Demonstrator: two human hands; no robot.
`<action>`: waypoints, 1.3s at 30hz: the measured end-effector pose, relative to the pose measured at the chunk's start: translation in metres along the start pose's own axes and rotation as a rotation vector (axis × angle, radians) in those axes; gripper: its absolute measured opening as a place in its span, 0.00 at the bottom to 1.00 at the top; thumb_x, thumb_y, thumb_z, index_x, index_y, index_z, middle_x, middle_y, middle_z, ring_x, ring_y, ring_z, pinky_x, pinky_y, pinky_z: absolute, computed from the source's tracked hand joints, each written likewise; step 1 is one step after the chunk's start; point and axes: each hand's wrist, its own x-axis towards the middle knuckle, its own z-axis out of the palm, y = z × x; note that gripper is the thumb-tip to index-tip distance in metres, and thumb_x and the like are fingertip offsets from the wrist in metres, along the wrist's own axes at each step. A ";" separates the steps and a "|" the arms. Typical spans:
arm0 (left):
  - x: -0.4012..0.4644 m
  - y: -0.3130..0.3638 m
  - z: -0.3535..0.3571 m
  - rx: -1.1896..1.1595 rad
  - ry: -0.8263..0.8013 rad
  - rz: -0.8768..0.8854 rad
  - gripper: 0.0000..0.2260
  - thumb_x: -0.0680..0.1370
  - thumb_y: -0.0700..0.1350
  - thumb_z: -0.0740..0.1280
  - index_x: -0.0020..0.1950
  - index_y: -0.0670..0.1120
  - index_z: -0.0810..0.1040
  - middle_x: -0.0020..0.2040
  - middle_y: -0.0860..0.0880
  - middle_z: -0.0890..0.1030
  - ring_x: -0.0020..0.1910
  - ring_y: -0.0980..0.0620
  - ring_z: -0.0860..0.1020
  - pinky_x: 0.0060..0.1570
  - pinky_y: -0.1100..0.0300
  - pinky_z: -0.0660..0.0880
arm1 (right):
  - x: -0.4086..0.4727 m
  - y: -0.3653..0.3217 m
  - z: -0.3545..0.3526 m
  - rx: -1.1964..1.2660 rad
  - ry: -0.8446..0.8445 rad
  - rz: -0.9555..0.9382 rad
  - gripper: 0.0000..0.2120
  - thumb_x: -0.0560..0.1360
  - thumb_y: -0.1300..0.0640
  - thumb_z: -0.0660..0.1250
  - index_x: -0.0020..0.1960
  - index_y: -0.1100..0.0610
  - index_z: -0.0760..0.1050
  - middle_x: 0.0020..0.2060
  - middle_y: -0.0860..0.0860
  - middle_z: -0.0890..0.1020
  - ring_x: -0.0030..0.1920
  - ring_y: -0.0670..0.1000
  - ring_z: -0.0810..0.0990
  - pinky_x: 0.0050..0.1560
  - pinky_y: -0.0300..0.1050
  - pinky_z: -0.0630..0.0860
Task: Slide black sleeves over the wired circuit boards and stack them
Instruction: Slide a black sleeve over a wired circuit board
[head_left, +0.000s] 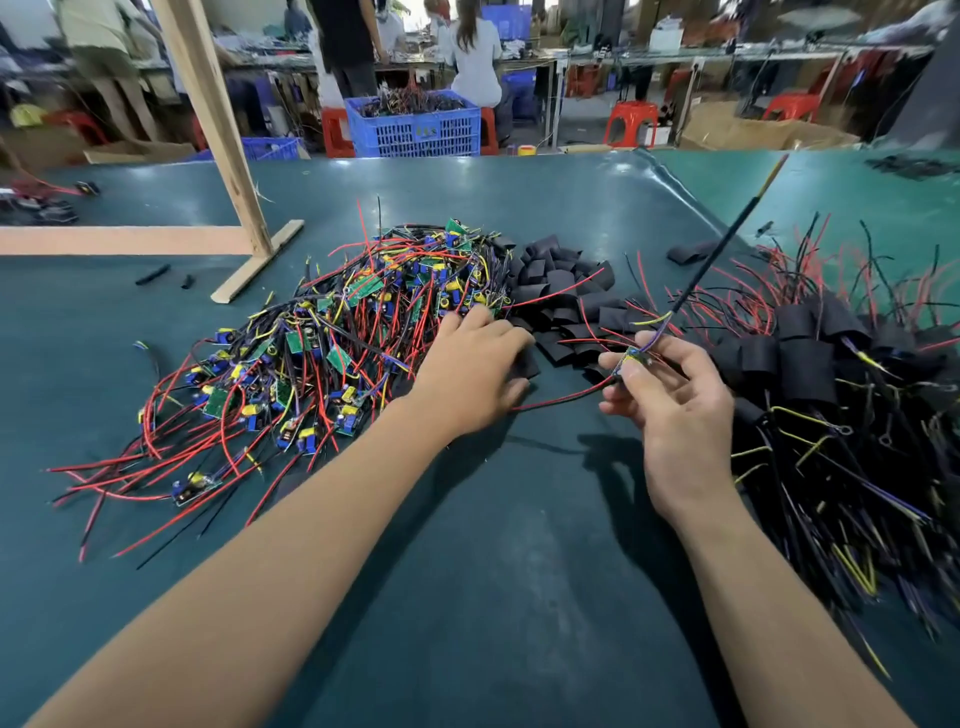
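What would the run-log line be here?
right hand: pinches bare circuit board | left hand: on black sleeves | sleeve: not on

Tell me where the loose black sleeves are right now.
In the head view, the loose black sleeves lie mid-table between the bare board pile and the sleeved stack, under the left hand.
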 end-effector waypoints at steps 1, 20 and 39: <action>-0.010 -0.001 -0.005 -0.167 0.030 -0.048 0.22 0.77 0.52 0.67 0.69 0.48 0.72 0.63 0.50 0.77 0.63 0.47 0.70 0.63 0.53 0.64 | 0.000 0.000 0.000 0.011 -0.011 -0.001 0.10 0.79 0.70 0.64 0.55 0.58 0.75 0.39 0.51 0.86 0.33 0.47 0.79 0.36 0.40 0.79; -0.091 -0.031 -0.012 -0.466 -0.049 -0.243 0.17 0.75 0.52 0.72 0.62 0.48 0.79 0.54 0.56 0.75 0.53 0.56 0.73 0.59 0.61 0.70 | 0.002 -0.002 -0.001 0.022 0.078 -0.110 0.11 0.79 0.71 0.61 0.56 0.58 0.74 0.44 0.54 0.82 0.35 0.48 0.80 0.42 0.41 0.79; -0.089 -0.011 -0.014 -0.874 0.344 -0.256 0.15 0.70 0.43 0.78 0.55 0.52 0.81 0.46 0.61 0.84 0.49 0.62 0.81 0.53 0.71 0.73 | 0.000 -0.007 0.000 0.189 -0.001 -0.030 0.07 0.80 0.68 0.63 0.55 0.59 0.72 0.40 0.57 0.85 0.42 0.56 0.85 0.46 0.45 0.81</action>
